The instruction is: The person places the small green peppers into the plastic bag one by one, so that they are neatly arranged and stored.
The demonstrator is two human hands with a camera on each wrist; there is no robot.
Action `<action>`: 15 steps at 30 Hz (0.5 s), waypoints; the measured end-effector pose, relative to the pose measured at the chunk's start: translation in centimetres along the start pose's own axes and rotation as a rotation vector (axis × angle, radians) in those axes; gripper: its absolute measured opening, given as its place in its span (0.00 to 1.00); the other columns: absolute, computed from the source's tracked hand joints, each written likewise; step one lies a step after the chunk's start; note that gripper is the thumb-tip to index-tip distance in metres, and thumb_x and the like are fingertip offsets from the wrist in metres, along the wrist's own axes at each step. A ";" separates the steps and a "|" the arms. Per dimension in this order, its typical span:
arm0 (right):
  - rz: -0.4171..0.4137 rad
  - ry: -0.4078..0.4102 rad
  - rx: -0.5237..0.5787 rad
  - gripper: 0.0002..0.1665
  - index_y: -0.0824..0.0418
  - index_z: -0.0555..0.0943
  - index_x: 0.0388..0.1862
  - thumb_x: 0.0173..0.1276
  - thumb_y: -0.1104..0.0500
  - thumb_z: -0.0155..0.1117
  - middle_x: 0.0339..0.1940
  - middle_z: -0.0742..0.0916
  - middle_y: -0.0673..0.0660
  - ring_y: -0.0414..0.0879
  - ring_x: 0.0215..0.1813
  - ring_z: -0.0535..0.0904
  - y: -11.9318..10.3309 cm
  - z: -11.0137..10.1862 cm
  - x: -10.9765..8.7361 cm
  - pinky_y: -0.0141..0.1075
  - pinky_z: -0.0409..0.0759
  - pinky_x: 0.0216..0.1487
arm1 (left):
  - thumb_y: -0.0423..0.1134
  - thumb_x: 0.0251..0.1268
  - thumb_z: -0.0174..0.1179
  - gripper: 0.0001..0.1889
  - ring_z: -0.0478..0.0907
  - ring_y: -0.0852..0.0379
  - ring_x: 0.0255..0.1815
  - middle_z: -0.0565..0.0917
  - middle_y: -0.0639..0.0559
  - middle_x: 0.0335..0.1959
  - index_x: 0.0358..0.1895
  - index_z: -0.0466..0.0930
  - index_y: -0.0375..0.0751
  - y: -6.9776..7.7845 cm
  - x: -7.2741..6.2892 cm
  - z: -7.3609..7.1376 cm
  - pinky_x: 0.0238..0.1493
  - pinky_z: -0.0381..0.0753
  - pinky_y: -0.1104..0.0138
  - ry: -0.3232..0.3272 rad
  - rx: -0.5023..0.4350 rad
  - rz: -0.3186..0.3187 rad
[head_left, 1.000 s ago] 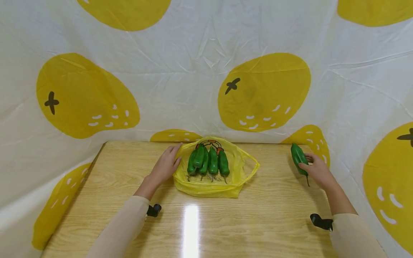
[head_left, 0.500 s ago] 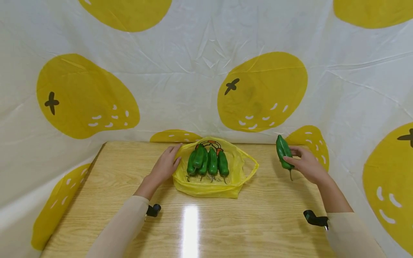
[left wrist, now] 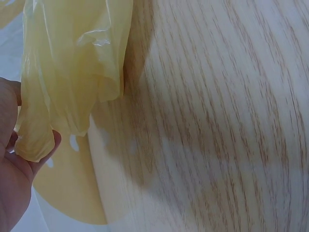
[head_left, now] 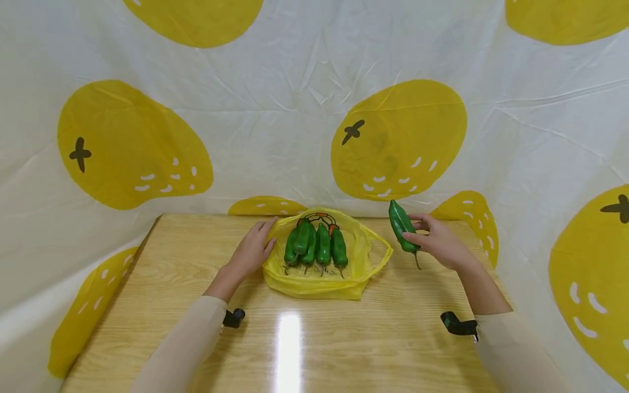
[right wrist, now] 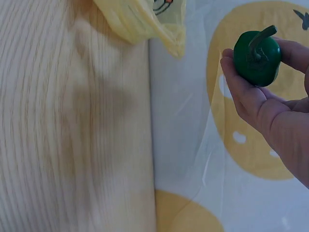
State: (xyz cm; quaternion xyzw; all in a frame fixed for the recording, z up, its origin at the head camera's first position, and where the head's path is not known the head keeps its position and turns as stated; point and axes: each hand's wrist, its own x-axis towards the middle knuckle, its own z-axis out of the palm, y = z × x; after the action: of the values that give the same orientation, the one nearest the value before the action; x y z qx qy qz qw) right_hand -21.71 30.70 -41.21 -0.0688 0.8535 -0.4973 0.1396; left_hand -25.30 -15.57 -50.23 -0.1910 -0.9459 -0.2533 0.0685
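Observation:
A green pepper (head_left: 402,226) with a thin stem is pinched between the thumb and fingers of my right hand (head_left: 440,243), above the table to the right of the bag. In the right wrist view the pepper (right wrist: 260,67) shows its stem end towards the camera. Several more green peppers (head_left: 322,246) lie side by side in the yellow plastic bag (head_left: 314,290), whose mouth is spread open. At the bag's left edge, my left hand (head_left: 249,248) holds the rim. The left wrist view has the thin plastic (left wrist: 72,63) between thumb and fingers of that hand (left wrist: 14,186).
The bag stands near the back edge of a wooden table (head_left: 393,338). One bag handle (head_left: 385,256) loops out to the right. Behind the table hangs a white cloth (head_left: 275,153) with large yellow fruit prints. A black wrist camera (head_left: 459,325) sits on each forearm.
My right hand has carried the pepper left from the table's right side, raising it and bringing it close to the bag. My left hand and the bag have stayed in place.

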 end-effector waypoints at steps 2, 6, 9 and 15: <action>-0.010 -0.008 -0.019 0.45 0.66 0.54 0.82 0.79 0.47 0.62 0.69 0.70 0.74 0.51 0.53 0.84 -0.4 0.6 0.4 0.37 0.86 0.50 | 0.36 0.77 0.60 0.32 0.76 0.36 0.68 0.74 0.34 0.68 0.80 0.62 0.42 0.0 0.1 -0.1 0.66 0.79 0.45 0.002 0.001 0.002; -0.030 -0.023 -0.049 0.45 0.66 0.57 0.81 0.78 0.46 0.62 0.69 0.71 0.73 0.57 0.57 0.82 -1.1 1.9 1.2 0.42 0.86 0.54 | 0.36 0.77 0.60 0.32 0.76 0.36 0.67 0.75 0.33 0.68 0.80 0.62 0.41 0.0 0.2 -0.1 0.66 0.79 0.45 0.001 0.009 0.008; -0.034 -0.036 -0.068 0.44 0.65 0.58 0.81 0.78 0.45 0.63 0.69 0.73 0.72 0.59 0.61 0.81 -1.7 3.2 1.7 0.46 0.85 0.57 | 0.37 0.77 0.60 0.32 0.76 0.36 0.67 0.75 0.34 0.68 0.80 0.62 0.42 0.0 0.2 -0.1 0.66 0.79 0.46 -0.005 0.008 0.003; -0.025 -0.071 -0.027 0.41 0.66 0.60 0.81 0.78 0.50 0.63 0.66 0.76 0.72 0.54 0.56 0.84 -2.7 6.1 3.1 0.46 0.86 0.56 | 0.36 0.77 0.60 0.32 0.77 0.36 0.66 0.75 0.34 0.68 0.80 0.62 0.41 -0.1 0.2 -0.2 0.65 0.80 0.46 -0.008 0.001 0.001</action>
State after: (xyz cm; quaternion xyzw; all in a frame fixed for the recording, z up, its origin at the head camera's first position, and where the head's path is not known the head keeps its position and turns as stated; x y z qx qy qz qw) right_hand -22.88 23.51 -42.29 -0.0986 0.8537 -0.4848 0.1626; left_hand -25.49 -15.71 -50.06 -0.1927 -0.9460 -0.2523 0.0651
